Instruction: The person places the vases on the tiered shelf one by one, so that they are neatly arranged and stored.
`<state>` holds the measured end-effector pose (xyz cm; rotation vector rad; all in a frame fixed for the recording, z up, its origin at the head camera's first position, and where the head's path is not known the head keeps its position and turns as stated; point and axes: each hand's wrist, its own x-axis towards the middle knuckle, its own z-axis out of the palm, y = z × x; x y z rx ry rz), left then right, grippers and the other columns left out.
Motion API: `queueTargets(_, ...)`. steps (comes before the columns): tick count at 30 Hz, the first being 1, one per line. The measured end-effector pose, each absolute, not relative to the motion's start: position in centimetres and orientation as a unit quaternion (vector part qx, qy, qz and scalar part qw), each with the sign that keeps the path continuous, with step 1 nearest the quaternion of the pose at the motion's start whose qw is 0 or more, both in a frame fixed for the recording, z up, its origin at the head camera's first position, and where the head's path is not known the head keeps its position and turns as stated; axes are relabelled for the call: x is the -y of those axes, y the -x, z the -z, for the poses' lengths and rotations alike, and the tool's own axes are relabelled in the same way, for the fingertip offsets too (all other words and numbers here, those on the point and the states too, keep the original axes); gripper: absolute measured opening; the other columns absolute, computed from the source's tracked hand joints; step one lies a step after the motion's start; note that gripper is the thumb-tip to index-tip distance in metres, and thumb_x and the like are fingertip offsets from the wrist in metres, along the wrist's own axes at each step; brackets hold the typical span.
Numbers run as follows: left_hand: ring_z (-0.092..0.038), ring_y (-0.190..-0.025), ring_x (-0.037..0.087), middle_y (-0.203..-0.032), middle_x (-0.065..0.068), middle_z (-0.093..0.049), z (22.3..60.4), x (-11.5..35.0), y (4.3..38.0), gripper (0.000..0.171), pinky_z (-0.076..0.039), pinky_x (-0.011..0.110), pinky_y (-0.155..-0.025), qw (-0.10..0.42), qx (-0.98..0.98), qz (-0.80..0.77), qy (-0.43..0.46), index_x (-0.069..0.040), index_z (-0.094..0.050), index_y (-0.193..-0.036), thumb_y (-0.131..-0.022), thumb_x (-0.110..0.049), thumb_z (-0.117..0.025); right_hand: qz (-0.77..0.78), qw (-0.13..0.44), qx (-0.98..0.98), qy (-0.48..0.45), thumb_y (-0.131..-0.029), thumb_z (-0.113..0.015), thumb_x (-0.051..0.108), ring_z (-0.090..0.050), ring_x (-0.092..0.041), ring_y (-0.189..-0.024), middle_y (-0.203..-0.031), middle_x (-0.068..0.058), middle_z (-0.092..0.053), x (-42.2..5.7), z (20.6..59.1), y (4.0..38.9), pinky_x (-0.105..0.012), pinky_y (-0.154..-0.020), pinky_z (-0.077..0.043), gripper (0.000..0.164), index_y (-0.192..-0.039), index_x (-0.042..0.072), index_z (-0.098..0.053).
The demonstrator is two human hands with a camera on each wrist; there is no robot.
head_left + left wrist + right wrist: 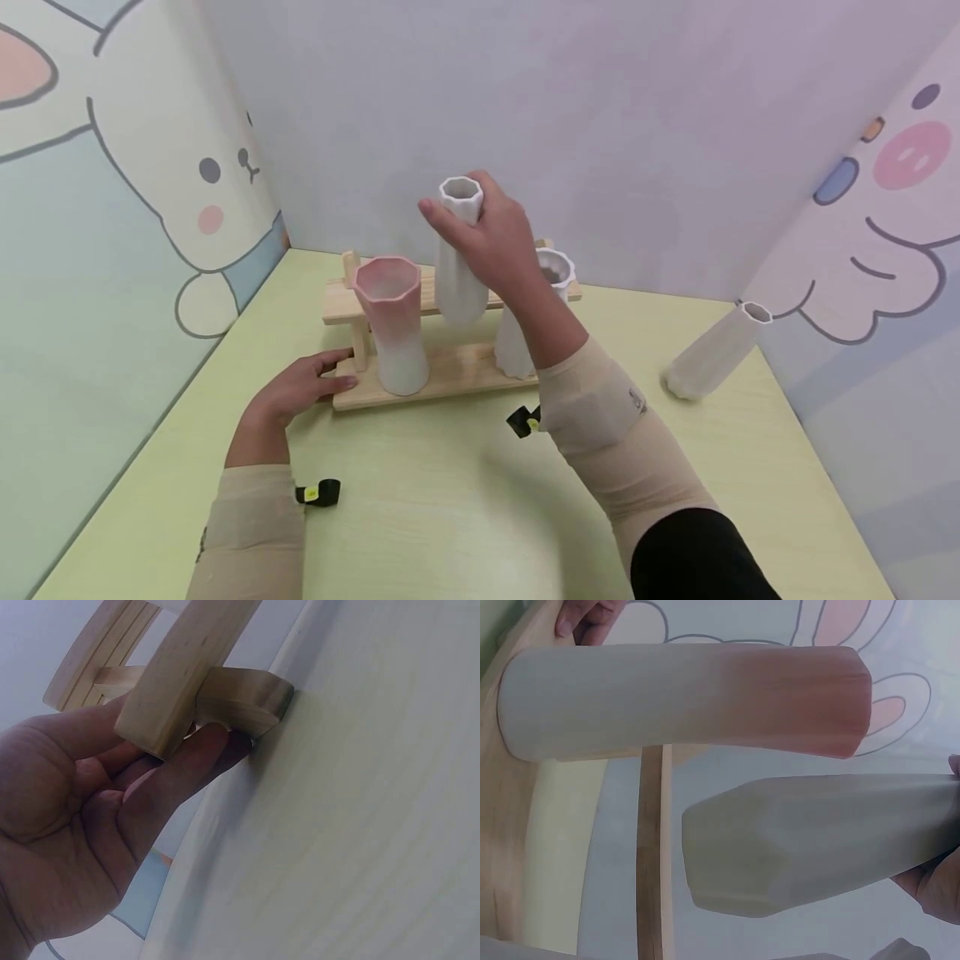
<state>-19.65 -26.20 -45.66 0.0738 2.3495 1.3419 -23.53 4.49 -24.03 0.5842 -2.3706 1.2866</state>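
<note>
My right hand (498, 242) grips a white faceted vase (459, 287) round its narrow neck, upright in front of the upper shelf of a small wooden rack (450, 371). In the right wrist view the base of this white vase (735, 847) hangs free. My left hand (303, 387) holds the left end of the rack's lower board, thumb in front; in the left wrist view its fingers curl round the wooden end (161, 712). On the lower board stand a pink-to-white vase (397, 333) at the left and a white vase (512, 346) at the right, partly hidden by my right arm.
Another white vase (716, 354) stands on the pale yellow-green table (420, 500) at the right, apart from the rack. Behind the rack rises a plain wall (600, 125). Cartoon-printed panels (172, 167) flank both sides.
</note>
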Motion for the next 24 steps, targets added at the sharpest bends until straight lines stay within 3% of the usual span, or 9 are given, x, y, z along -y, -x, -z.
queueTargets(24, -0.025, -0.145, 0.041, -0.161, 0.018, -0.023, 45.7, 25.8, 19.6, 0.082, -0.026, 0.062, -0.113, 0.216, -0.843, -0.492, -0.023, -0.020, -0.036, -0.153, -0.086, -0.051, -0.070, -0.453, 0.170, 0.851, -0.203, -0.088, -0.066, 0.052, -0.059, -0.012, -0.074, -0.086, 0.002, -0.064, -2.3, 23.4, 25.8, -0.026, -0.063, -0.050, 0.046, -0.115, 0.015, -0.057)
